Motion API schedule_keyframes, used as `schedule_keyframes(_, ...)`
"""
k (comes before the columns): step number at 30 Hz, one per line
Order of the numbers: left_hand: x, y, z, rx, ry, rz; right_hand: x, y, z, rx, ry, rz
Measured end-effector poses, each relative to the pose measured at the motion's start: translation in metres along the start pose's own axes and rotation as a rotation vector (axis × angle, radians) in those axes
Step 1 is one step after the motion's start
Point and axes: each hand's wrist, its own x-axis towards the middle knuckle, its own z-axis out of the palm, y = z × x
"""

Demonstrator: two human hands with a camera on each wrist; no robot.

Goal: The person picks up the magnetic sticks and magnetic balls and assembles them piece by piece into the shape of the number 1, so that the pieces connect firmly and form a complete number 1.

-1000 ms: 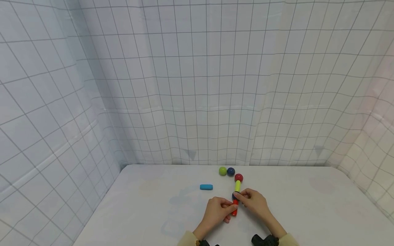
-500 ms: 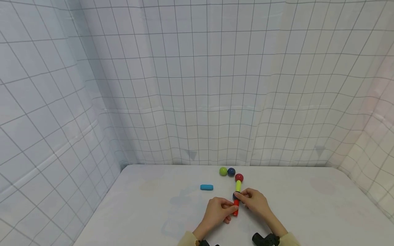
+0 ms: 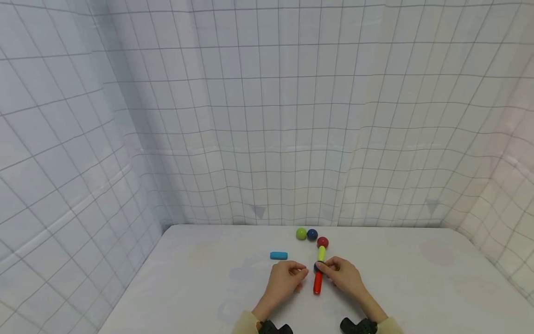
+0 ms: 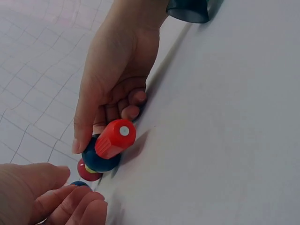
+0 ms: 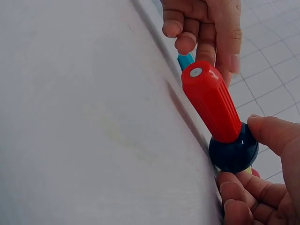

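My right hand (image 3: 344, 277) pinches a dark blue ball (image 5: 232, 154) between thumb and fingers. A ridged red stick (image 3: 318, 284) joins the ball's near side, its free end showing a pale round disc in both wrist views. On the far side a yellow-green stick (image 3: 321, 253) runs from the ball to a red ball (image 3: 323, 242), forming one line on the table. My left hand (image 3: 284, 279) is just left of the red stick, apart from it. Its fingers are loosely bent, with nothing between them and the thumb.
A light blue stick (image 3: 278, 255) lies on the white table (image 3: 187, 278) beyond my left hand. Toward the back edge sit a green ball (image 3: 301, 234) and another dark blue ball (image 3: 312, 235), side by side. A grid-patterned curtain (image 3: 267, 116) surrounds the table's back and sides.
My left hand has let go of the red stick and moved a little to the left. The right hand keeps its hold on the dark blue ball.
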Motion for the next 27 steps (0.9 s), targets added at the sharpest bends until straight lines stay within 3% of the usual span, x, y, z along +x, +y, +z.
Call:
schedule_keyframes(8,0.01,-0.002,-0.009,0.145,0.148,0.125,0.0,0.002,0.002,-0.003,0.012,-0.011)
schedule_keyframes(14,0.02,-0.001,-0.011,0.171,0.193,0.176,0.0,0.001,0.003,0.007,0.022,-0.019)
schedule_keyframes(19,0.035,-0.004,-0.01,0.26,0.243,0.232,0.0,0.002,0.004,0.005,0.024,-0.037)
schedule_keyframes(27,0.06,-0.01,-0.005,0.407,0.309,0.249,-0.001,0.002,0.004,-0.002,0.031,-0.041)
